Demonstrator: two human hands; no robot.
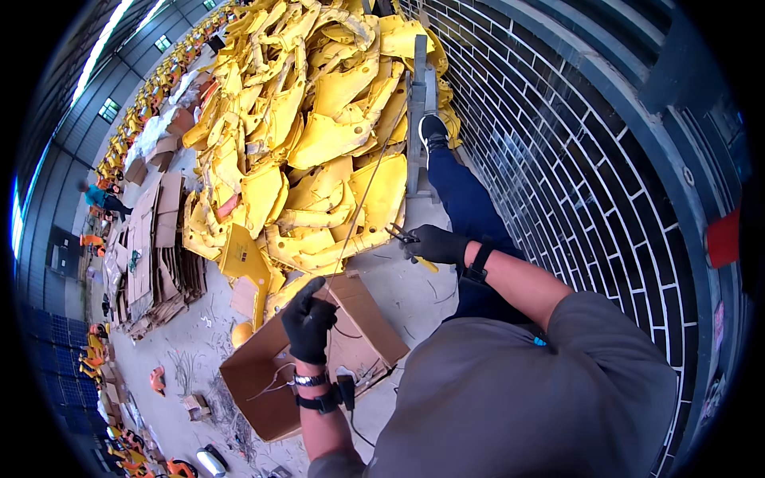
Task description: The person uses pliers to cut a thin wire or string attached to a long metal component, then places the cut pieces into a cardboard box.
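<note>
My left hand (pixel 308 322), in a black glove, is closed around a thin dark wire (pixel 366 194). The wire slants up from it across yellow panels to a grey metal stand (pixel 415 119), and its short end curls below my fist. Under that hand an open cardboard box (pixel 251 382) holds a few loose pale wires (pixel 275 382). My right hand (pixel 439 244), also gloved, grips pliers (pixel 403 235) with a yellow handle; their jaws are parted, pointing left toward the panels. My foot (pixel 433 131) is against the stand.
A high heap of yellow plastic panels (pixel 334 137) fills the far side. Flattened cardboard (pixel 143 239) is stacked left. Wire scraps (pixel 224 412) litter the floor. A dark brick-patterned wall (pixel 556 149) runs along the right. Another person (pixel 101 197) is far left.
</note>
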